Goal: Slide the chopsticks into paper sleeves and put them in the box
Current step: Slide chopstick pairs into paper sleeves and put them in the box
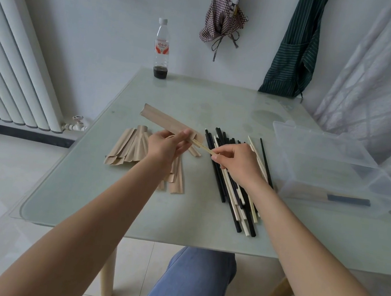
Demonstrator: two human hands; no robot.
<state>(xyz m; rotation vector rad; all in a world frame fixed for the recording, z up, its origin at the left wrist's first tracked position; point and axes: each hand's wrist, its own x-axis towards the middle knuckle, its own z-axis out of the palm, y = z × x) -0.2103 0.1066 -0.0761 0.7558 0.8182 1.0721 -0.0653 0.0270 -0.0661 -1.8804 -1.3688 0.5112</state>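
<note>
Left hand point(165, 144) grip pinches brown paper sleeve point(168, 122) at its near open end; sleeve's long axis runs toward counter's far-left corner. Right hand point(235, 160) grip pinches pale chopstick point(204, 147) at trailing end, tip already inside sleeve mouth, shaft in line with sleeve. Push goes far-left. Loose chopsticks point(231, 189) under right hand; spare sleeves point(127, 148) under left; clear box point(331, 165) at counter's right edge.

chopstick point(203, 146) tip hidden inside sleeve point(168, 122)
</note>
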